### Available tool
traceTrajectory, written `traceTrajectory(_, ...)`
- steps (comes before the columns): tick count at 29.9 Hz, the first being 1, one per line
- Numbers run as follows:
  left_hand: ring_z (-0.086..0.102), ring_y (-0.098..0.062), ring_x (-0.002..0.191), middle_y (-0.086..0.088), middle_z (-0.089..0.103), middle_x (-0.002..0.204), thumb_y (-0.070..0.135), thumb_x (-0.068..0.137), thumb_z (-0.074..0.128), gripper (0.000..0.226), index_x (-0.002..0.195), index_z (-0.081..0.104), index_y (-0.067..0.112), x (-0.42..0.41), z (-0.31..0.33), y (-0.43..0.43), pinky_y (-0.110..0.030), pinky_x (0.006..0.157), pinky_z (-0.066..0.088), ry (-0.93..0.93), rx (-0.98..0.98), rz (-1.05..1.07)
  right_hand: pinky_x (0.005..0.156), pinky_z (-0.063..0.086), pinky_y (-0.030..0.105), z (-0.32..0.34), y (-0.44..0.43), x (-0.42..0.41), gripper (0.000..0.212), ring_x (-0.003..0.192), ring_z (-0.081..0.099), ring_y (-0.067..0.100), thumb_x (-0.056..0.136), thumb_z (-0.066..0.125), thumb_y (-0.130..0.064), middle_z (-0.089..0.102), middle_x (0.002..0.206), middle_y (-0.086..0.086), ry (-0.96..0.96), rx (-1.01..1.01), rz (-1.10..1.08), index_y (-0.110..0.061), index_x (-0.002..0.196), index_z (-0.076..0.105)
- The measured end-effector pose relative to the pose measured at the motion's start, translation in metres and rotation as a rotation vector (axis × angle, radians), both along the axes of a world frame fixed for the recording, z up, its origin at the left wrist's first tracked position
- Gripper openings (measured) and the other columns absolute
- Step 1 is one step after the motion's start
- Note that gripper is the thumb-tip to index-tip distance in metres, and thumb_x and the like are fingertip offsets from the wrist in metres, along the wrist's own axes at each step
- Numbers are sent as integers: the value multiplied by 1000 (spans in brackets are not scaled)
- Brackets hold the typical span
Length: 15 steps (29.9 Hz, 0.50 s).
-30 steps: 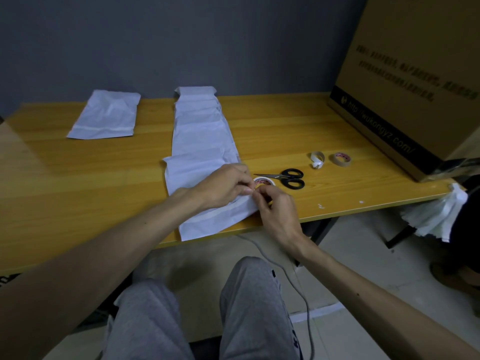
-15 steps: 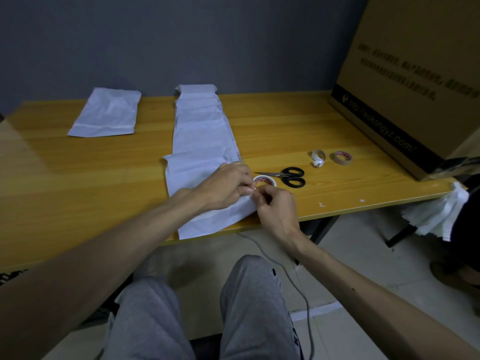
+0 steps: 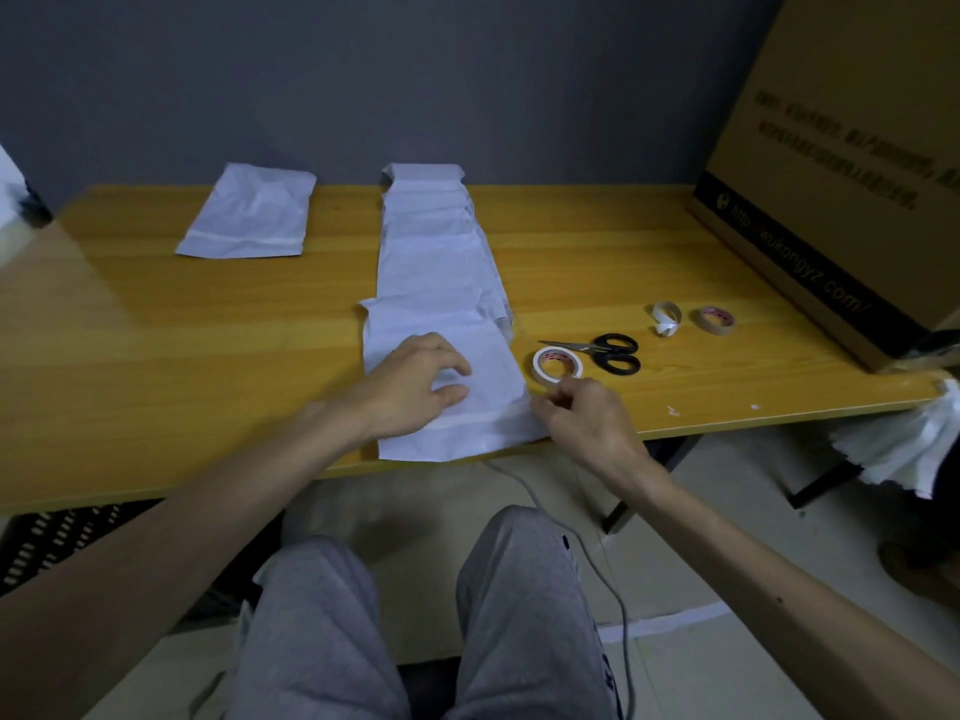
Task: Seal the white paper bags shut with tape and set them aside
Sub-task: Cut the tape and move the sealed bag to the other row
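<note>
White paper bag [image 3: 491, 368] under loose-fingered left hand [image 3: 410, 387], right edge beside curled right hand [image 3: 587, 418], grasp unclear.

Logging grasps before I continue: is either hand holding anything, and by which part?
Left hand presses the nearest white bag mid-sheet, gripping nothing. Right hand curls its fingers at that bag's taped right edge; whether they pinch it cannot be told.

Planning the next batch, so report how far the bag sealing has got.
Done: one taped bag lies set aside, far left. In hand: the nearest bag has a tape strip across it; the left hand presses it flat, the right hand sits at the strip's right end, fingers curled. To do: the overlapping row of bags behind it.
</note>
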<state>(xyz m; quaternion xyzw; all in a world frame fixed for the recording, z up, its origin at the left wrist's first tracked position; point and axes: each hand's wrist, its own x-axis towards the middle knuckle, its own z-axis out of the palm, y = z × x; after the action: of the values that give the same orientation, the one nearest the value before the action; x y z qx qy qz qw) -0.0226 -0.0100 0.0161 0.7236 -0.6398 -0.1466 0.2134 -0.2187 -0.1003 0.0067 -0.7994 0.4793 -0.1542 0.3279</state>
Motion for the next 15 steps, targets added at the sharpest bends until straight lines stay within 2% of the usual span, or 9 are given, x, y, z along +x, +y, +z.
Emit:
traceTrajectory(2, 44, -16, 123, 0, 50, 126, 27, 93, 60, 32, 122, 60, 15, 10, -5, 17, -22, 103, 31, 28, 29, 46, 55, 32, 29, -1, -5, -1, 34, 69, 49, 24, 89, 56, -32, 57, 71, 10, 119, -111, 29, -10, 63, 56)
traceTrajectory(4, 42, -15, 127, 0, 47, 132, 28, 93, 60, 37, 127, 58, 15, 19, -9, 32, -19, 103, 28, 37, 53, 67, 60, 37, 29, 1, -7, 1, 29, 75, 52, 28, 89, 56, -30, 59, 86, 12, 189, -257, 33, -11, 69, 60)
traceTrajectory(5, 40, -15, 131, -1, 44, 138, 28, 94, 59, 40, 131, 55, 15, 22, -11, 38, -18, 104, 26, 32, 77, 71, 67, 42, 31, 3, -6, 4, 23, 82, 55, 30, 90, 57, -28, 57, 93, 12, 187, -331, 42, -10, 76, 64)
traceTrajectory(7, 28, -14, 140, -1, 32, 151, 29, 96, 55, 47, 140, 47, 16, 29, -14, 46, -17, 107, 19, 27, 142, 76, 83, 40, 31, 7, -2, 14, 14, 98, 55, 27, 89, 59, -22, 54, 99, 9, 130, -415, 147, -11, 85, 65)
traceTrajectory(8, 20, -14, 143, 0, 24, 156, 29, 97, 53, 49, 144, 42, 18, 32, -15, 50, -18, 110, 15, 23, 179, 81, 87, 37, 29, 8, 2, 22, 13, 103, 53, 24, 89, 61, -21, 54, 104, 8, 88, -401, 222, -10, 93, 67)
traceTrajectory(12, -7, -10, 147, 5, -3, 161, 40, 102, 37, 55, 152, 18, 30, 39, -23, 57, -28, 117, 1, -127, 308, 69, 94, 28, 15, 6, 17, 61, 36, 123, 49, 21, 87, 68, -25, 50, 133, 7, 24, -256, 474, -10, 120, 63)
traceTrajectory(15, -17, -6, 145, 10, -14, 160, 42, 103, 26, 54, 153, 7, 33, 41, -27, 63, -33, 117, -6, -169, 355, 68, 106, 21, 17, 0, 30, 85, 52, 138, 34, 16, 90, 64, -35, 37, 150, 5, 34, -163, 539, -12, 135, 52)
